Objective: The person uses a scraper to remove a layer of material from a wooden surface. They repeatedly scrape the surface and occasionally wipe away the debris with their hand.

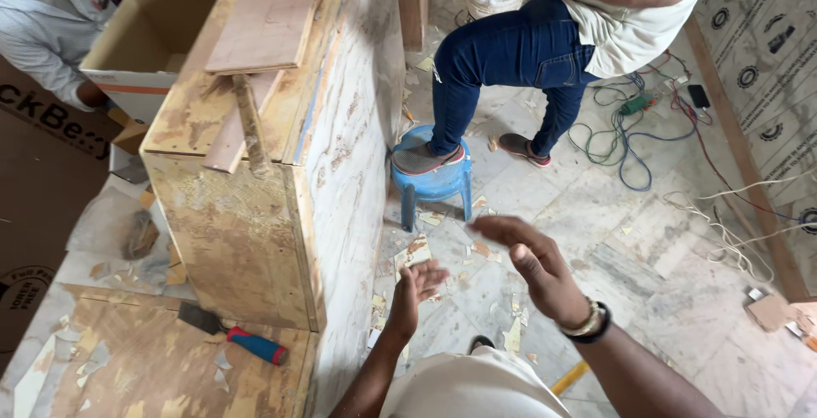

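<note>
Head view: my two hands raised, empty, above the littered floor (pixel 647 239).
I see left hand (pixel 417 286) and right hand (pixel 532 265) spread open, apparently apart, beside the plywood box (pixel 255 214).

Pale marble floor (pixel 647 239), blue plastic stool (pixel 432 181), tangled cables (pixel 625 141), scattered wood scraps (pixel 414 254)

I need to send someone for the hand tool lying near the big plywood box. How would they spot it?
Find the tall plywood box on the left. At its base lies a flat board; the scraper rests on it, the only thing there with a red-and-blue handle and dark blade.
</note>
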